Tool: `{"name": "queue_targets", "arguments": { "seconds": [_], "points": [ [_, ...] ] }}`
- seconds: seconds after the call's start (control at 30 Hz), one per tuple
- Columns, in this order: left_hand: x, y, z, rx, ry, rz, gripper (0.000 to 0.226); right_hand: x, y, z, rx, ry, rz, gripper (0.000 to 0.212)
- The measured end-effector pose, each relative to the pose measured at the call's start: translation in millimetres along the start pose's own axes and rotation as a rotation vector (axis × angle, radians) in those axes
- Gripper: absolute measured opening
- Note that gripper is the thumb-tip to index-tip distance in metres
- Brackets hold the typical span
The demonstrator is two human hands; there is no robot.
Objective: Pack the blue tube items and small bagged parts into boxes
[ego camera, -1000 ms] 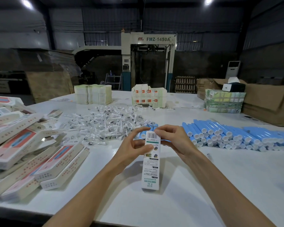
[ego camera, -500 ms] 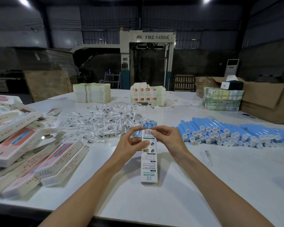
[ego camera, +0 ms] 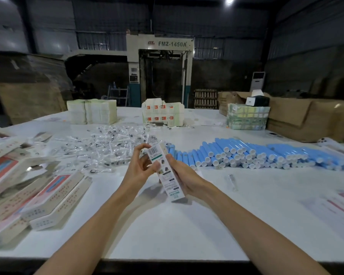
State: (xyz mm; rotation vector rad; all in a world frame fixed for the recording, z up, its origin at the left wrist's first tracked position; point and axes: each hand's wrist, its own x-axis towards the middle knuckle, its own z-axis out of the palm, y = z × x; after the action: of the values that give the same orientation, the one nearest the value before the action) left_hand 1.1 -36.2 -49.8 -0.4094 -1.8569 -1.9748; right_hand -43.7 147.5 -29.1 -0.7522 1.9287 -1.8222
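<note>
A narrow white box [ego camera: 167, 176] with a barcode at its top is held tilted above the white table [ego camera: 187, 231]. My left hand [ego camera: 140, 169] grips its upper left side, fingers curled at the top flap. My right hand [ego camera: 184, 178] wraps round its right side from behind. A long pile of blue tubes [ego camera: 246, 153] with white caps lies to the right beyond my hands. A heap of small clear bagged parts [ego camera: 107, 147] lies to the left beyond them.
Finished flat boxes [ego camera: 48, 197] are piled at the left edge. Stacks of folded cartons [ego camera: 91, 111], [ego camera: 163, 114] and a wrapped bundle [ego camera: 246, 118] stand at the back. Brown cardboard boxes [ego camera: 306, 118] sit far right. One clear bag [ego camera: 231, 181] lies alone.
The box has tilted, its top leaning left and its bottom lifted off the table. My right hand slid down its side and my left hand stayed near the top.
</note>
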Motion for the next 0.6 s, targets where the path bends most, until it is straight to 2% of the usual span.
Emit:
{"name": "queue_targets", "arguments": {
  "seconds": [0.13, 0.23, 0.33, 0.4, 0.47, 0.6],
  "points": [
    [1.8, -4.0, -2.1, 0.354, 0.052, 0.101, 0.056, -10.5, -6.0, -9.4, -0.243, 0.021, -0.029, 0.054],
    [-0.7, -15.1, -0.7, 0.532, -0.035, 0.161, 0.062, -24.1, -13.4, -30.0, -0.503, 0.153, -0.095, 0.054],
    [-4.7, -25.6, 1.4, 0.700, -0.148, 0.161, 0.058, -52.9, -24.8, -68.8, -0.676, 0.336, -0.113, 0.054],
    [-6.3, -26.6, 2.3, 0.745, -0.160, 0.178, 0.056, -79.0, -31.1, -101.3, -0.803, 0.479, -0.116, 0.052],
    [-6.3, -24.3, 2.7, 0.799, -0.164, 0.212, 0.052, -107.1, -35.6, -134.5, -1.012, 0.617, -0.056, 0.047],
    [-6.6, -23.4, 1.0, 0.888, -0.204, 0.290, 0.042, -169.8, -35.9, -189.3, -1.454, 0.818, 0.176, 0.047]
  ]
}}
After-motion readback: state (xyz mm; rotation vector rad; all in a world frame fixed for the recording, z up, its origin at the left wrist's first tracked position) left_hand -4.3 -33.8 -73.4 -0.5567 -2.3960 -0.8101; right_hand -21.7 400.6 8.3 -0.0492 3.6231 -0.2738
